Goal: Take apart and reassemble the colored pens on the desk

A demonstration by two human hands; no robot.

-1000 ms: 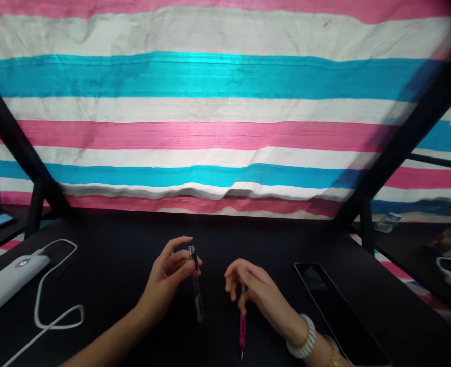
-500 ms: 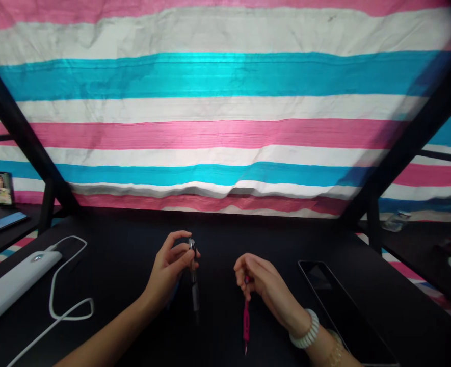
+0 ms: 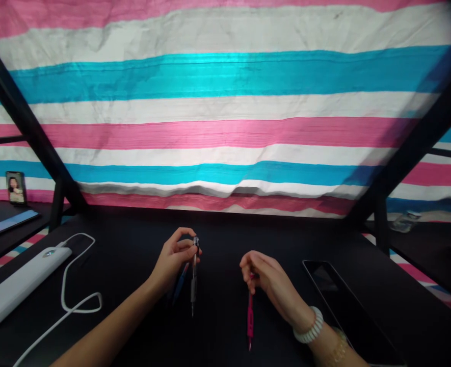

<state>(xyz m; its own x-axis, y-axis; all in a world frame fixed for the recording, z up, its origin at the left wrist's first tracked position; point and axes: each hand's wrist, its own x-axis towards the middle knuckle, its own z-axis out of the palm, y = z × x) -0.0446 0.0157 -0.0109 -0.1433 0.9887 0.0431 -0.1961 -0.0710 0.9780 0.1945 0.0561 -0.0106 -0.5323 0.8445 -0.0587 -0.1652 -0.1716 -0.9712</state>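
Note:
My left hand [image 3: 177,253] pinches the upper end of a clear and grey pen [image 3: 193,285], its tip pointing down toward the black table. A blue pen [image 3: 180,284] shows just left of it, its upper end near my palm; whether I touch it is unclear. Right of centre, the fingers of my right hand [image 3: 261,270] are closed around the top of a pink pen [image 3: 250,321], whose tip points toward the near table edge. A white coiled band and a beaded bracelet circle my right wrist.
On the left of the table [image 3: 122,244] lies a white power bank [image 3: 22,288] with a looped white cable [image 3: 67,275]. A dark phone or tablet [image 3: 347,306] lies right of my right hand. Black frame bars [image 3: 30,122] slope at both sides before a striped sheet [image 3: 225,132].
The view has shifted slightly, moving most things right. The blue pen beside my left hand shows more clearly, and the clear pen stands out closer to it. Both hands keep their pens.

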